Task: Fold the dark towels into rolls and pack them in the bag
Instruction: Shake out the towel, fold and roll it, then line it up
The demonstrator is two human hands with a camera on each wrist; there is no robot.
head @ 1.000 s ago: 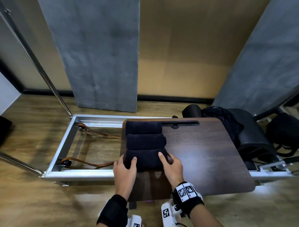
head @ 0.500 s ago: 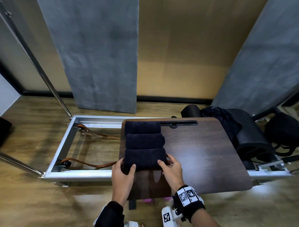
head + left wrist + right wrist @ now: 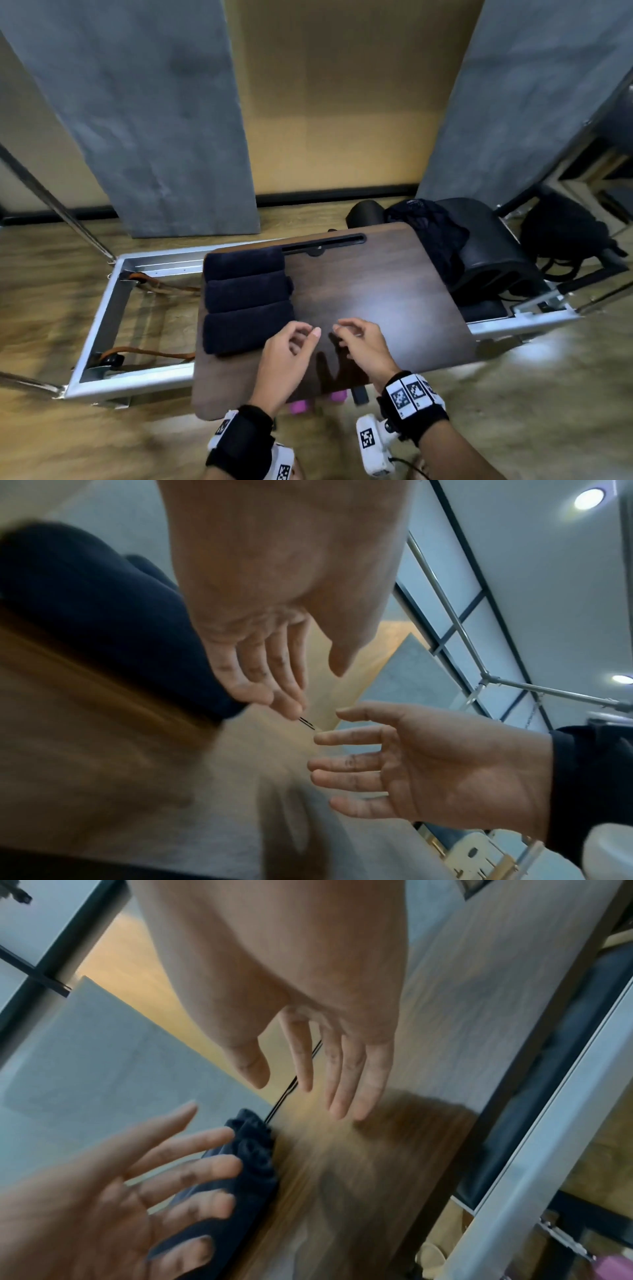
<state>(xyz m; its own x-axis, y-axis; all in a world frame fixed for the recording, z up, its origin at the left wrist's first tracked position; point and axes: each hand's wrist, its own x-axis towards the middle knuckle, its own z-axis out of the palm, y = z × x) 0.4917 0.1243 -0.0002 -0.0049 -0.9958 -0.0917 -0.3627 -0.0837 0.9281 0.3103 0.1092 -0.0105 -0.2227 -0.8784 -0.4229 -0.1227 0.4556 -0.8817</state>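
Three dark rolled towels lie side by side along the left part of the dark wooden tabletop [image 3: 376, 294]: the far roll [image 3: 243, 263], the middle roll [image 3: 248, 290] and the near roll [image 3: 246, 327]. My left hand [image 3: 301, 337] hovers just right of the near roll, fingers loosely bent, holding nothing. My right hand [image 3: 346, 334] floats beside it over bare wood, also empty. In the left wrist view the near roll [image 3: 103, 620] sits left of my left hand [image 3: 298, 685]; the right wrist view shows the rolls' ends [image 3: 253, 1150] beyond my right hand [image 3: 301, 1085]. A dark mesh bag [image 3: 431, 226] lies at the back right.
The tabletop rests on a metal frame [image 3: 102, 329] with brown straps [image 3: 150, 353] inside, over a wooden floor. A black padded barrel [image 3: 489, 253] and a black backpack [image 3: 561, 229] stand to the right. Grey panels lean on the far wall. Something pink [image 3: 298, 406] shows under the table's near edge.
Both hands have let go of the near roll and moved right and up, off the towel, to hover over bare wood. The camera view has shifted left.
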